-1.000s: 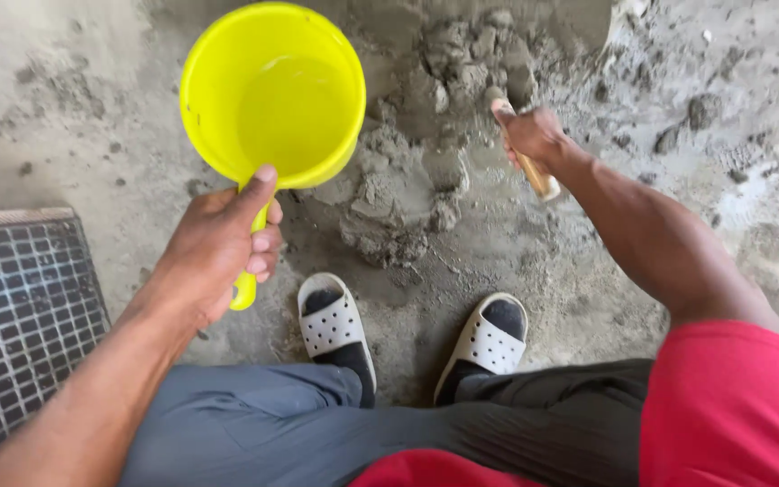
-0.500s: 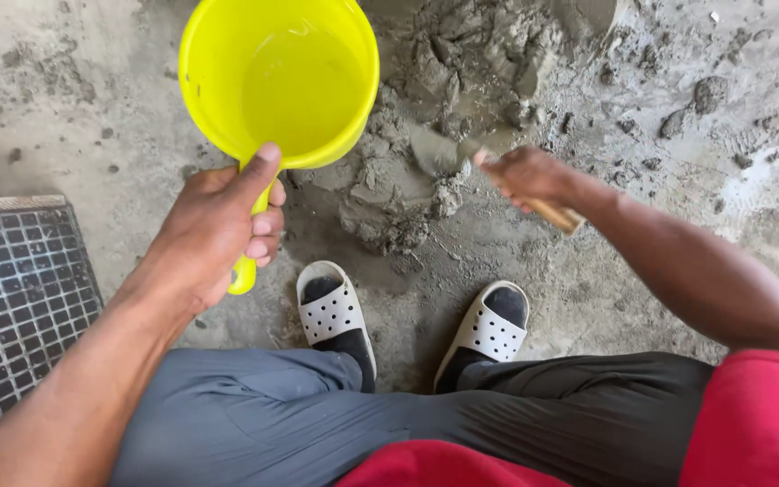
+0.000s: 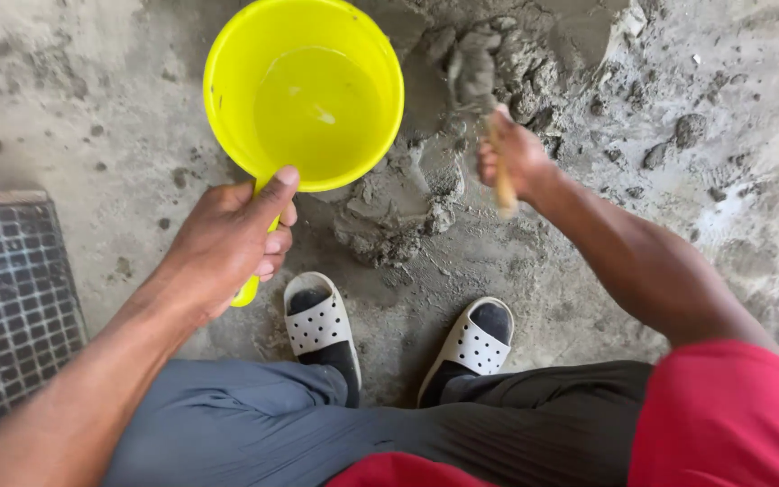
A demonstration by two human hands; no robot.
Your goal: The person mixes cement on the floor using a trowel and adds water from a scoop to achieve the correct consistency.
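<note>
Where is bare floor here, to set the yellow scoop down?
Bare concrete lies left of the yellow scoop, above the metal grate, and far right past the right hand. The middle is crowded: wet mortar pile, trowel, and sandals below.

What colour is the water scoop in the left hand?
Bright yellow scoop, held by the left hand; head view shows it.

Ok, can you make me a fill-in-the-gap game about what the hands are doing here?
1. The left hand holds a scoop whose colour is ____.
2. The right hand grips a trowel by its ____ handle.
3. Under the trowel lies a heap of wet grey ____.
4. The two white sandals have many small ____ in them.

Missing words: yellow; wooden; mortar; holes
</note>
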